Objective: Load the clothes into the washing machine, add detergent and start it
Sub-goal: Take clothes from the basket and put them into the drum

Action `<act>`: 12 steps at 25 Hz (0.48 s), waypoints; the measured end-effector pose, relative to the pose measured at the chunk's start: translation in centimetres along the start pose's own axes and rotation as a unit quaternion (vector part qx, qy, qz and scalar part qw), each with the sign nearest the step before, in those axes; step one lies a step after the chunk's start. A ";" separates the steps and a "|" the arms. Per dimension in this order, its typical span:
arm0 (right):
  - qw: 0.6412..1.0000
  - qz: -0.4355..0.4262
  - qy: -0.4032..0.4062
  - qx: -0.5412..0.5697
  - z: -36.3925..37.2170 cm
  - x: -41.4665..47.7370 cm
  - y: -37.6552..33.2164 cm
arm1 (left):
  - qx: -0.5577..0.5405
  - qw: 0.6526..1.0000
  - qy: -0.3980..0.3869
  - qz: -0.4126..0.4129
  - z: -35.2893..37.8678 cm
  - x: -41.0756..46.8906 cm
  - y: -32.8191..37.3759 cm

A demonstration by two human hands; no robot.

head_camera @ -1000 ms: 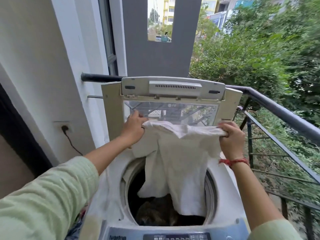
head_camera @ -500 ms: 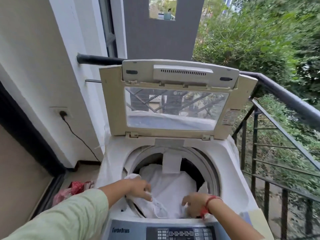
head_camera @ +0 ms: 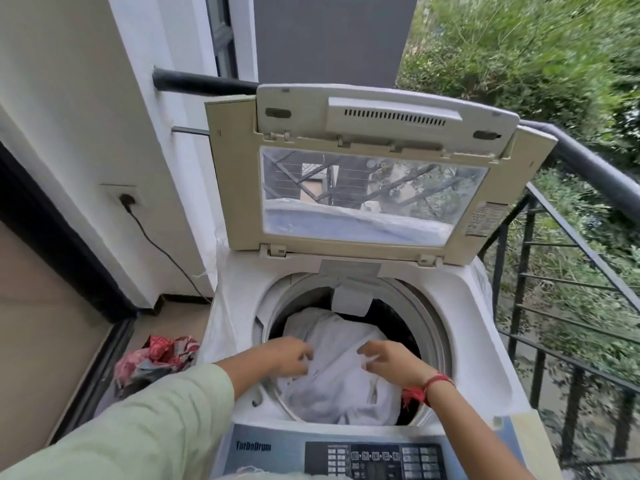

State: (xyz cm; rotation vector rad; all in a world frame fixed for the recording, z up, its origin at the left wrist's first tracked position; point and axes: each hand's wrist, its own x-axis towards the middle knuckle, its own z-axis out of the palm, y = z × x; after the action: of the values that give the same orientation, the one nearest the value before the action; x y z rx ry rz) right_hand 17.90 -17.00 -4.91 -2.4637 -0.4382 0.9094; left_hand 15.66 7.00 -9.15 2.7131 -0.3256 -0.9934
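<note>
A white top-loading washing machine [head_camera: 485,344] stands with its lid [head_camera: 235,188] raised upright. A white garment [head_camera: 332,341] lies bunched in the drum over darker laundry [head_camera: 388,315]. My left hand [head_camera: 289,356] and my right hand [head_camera: 389,363] hover just over the garment near the drum's front. The fingers of both are loosely curled and brush the cloth without a clear grip. The control panel [head_camera: 374,459] runs along the machine's front edge below my wrists. No detergent is in view.
A heap of red and patterned clothes [head_camera: 156,355] lies on the floor left of the machine. The power cord runs from a wall socket [head_camera: 126,199]. A dark metal balcony railing [head_camera: 588,168] runs close behind and to the right, with bushes beyond it.
A second ago both hands held the white garment spread above the drum. They lowered it in, pushed it down, and now lift slightly off it.
</note>
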 end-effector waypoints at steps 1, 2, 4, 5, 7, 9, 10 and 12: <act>0.998 -0.010 0.040 0.037 -0.1 -0.1 -0.3 | -0.026 0.997 0.068 0.012 -0.9 -0.7 -0.1; 0.994 -0.026 0.083 0.071 -0.2 -0.2 -0.8 | -0.054 0.988 0.143 0.017 -1.7 -1.7 -0.2; 0.975 -0.066 0.165 0.130 -0.3 -0.2 -2.2 | -0.131 0.941 0.311 0.002 -3.0 -4.6 -1.2; 0.965 -0.081 0.193 0.161 -0.3 -0.2 -3.1 | -0.171 0.906 0.387 -0.006 -3.6 -6.4 -2.0; 0.948 -0.099 0.219 0.209 0.5 0.4 -5.8 | -0.230 0.840 0.491 -0.026 -3.4 -10.5 -4.1; 0.940 -0.134 0.237 0.205 2.3 1.0 -9.2 | -0.260 0.788 0.554 -0.066 -2.2 -15.1 -7.1; 0.940 -0.161 0.243 0.177 3.4 1.3 -11.3 | -0.269 0.761 0.582 -0.105 -1.3 -17.3 -9.1; 0.941 -0.227 0.224 0.116 6.3 1.5 -16.2 | -0.293 0.706 0.610 -0.209 1.6 -21.7 -14.0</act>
State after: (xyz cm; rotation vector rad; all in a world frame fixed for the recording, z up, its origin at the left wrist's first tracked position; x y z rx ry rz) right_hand 12.59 -0.77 -1.26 -2.1281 -0.6529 0.1881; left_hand 0.22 26.22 -1.29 2.2010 0.7412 0.6951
